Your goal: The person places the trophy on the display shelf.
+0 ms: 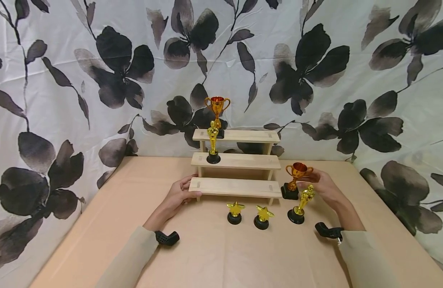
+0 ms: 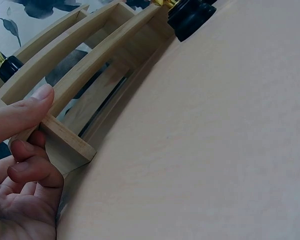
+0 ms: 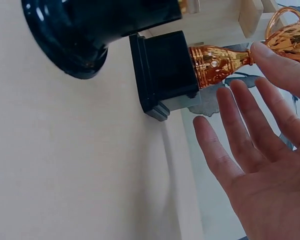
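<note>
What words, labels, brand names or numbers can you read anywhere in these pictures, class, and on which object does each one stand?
None: no readable text in any view.
The cup trophy by the right hand has a plain black base.
The wooden step shelf held by the left hand is bare wood.
The star trophies and the flowered cloth bear no lettering.

- We see our right hand (image 3: pixel 270 165), fingers straight and spread, just beside a gold cup trophy (image 3: pixel 225 57).
- Its black base (image 3: pixel 162 70) rests on the table (image 3: pixel 65 165).
</note>
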